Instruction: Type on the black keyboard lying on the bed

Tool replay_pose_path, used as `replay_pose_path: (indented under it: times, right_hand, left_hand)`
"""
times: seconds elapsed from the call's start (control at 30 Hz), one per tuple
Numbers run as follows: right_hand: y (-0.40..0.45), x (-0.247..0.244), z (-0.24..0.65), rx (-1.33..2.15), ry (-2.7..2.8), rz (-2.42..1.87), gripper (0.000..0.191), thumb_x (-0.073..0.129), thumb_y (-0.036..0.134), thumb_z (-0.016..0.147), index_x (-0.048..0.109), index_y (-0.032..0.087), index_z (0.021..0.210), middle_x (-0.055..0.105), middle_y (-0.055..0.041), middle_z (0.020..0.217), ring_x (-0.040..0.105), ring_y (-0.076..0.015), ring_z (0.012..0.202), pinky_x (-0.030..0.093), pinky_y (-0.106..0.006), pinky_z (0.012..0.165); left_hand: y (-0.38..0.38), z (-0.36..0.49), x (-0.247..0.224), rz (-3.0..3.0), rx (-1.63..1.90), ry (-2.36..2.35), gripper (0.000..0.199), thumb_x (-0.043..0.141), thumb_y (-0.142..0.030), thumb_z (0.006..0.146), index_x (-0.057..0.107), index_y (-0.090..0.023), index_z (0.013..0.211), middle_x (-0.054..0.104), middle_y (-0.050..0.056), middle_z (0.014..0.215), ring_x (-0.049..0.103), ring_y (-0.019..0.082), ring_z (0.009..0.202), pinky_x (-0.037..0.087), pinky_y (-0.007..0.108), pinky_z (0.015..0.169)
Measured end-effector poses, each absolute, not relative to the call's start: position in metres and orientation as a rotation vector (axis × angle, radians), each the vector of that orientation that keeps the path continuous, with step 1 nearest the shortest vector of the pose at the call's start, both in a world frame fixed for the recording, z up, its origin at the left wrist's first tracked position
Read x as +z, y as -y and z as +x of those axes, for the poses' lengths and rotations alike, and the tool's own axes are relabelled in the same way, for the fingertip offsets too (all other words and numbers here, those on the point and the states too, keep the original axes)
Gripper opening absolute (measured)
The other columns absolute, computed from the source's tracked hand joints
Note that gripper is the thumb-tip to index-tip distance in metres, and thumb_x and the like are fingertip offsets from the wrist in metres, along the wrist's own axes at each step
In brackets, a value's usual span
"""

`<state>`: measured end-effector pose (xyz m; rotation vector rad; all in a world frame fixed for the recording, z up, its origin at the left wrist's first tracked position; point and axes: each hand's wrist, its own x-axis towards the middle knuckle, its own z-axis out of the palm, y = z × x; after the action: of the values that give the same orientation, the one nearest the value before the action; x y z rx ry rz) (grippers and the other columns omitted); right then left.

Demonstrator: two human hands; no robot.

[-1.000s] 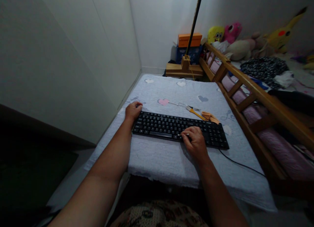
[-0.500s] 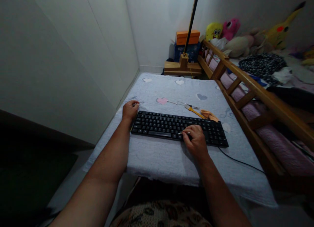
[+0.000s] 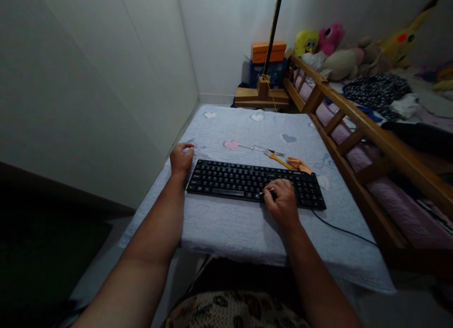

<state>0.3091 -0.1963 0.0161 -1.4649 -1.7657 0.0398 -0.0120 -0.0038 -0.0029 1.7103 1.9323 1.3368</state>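
A black keyboard (image 3: pixel 226 179) lies across the cloth-covered table. My right hand (image 3: pixel 282 200) rests over its right half, thumb and fingers pinching a cotton swab (image 3: pixel 262 192) whose white tip is at the keys near the bottom row. Just past the keyboard's upper left corner, my left hand (image 3: pixel 181 159) is closed, its thumb and forefinger curled together; whether anything is in it is hidden. Behind the keyboard lie a brush with a yellow handle (image 3: pixel 279 161), a folded orange cloth (image 3: pixel 299 165) and a thin metal tool (image 3: pixel 246 147).
The keyboard cable (image 3: pixel 343 231) runs off to the right. A wooden bed rail (image 3: pixel 348 104) borders the table's right side, with plush toys behind it. At the back stand a wooden stand base (image 3: pixel 262 97) and an orange box (image 3: pixel 268 52). A pale wall panel (image 3: pixel 106 82) rises on the left.
My left hand has moved slightly left, away from the keyboard's corner. The right hand keeps its pinch on the swab at nearly the same keys. The whole view has shifted a little.
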Motion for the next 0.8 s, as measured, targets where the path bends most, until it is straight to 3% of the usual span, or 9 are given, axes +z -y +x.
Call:
replay_pose_path:
  times: [0.33, 0.8]
  right_hand:
    - [0.205, 0.016, 0.313, 0.058, 1.798, -1.454, 0.013, 0.057, 0.017, 0.091, 0.064, 0.021, 0.081, 0.064, -0.0038, 0.084, 0.054, -0.022, 0.088, 0.04, -0.041, 0.086]
    - [0.215, 0.015, 0.311, 0.058, 1.799, -1.392, 0.013, 0.057, 0.016, 0.091, 0.06, 0.022, 0.08, 0.062, -0.0028, 0.082, 0.054, -0.021, 0.087, 0.04, -0.043, 0.092]
  left_hand:
    - [0.001, -0.013, -0.003, 1.783, 1.367, -1.897, 0.019, 0.058, -0.025, 0.077, 0.072, -0.018, 0.088, 0.072, 0.007, 0.103, 0.064, 0.023, 0.101, 0.047, 0.036, 0.099]
    - [0.001, -0.014, -0.01, 1.726, 1.278, -1.93, 0.026, 0.057, -0.03, 0.077, 0.074, -0.017, 0.093, 0.073, 0.008, 0.105, 0.064, 0.024, 0.097, 0.049, 0.036, 0.096]
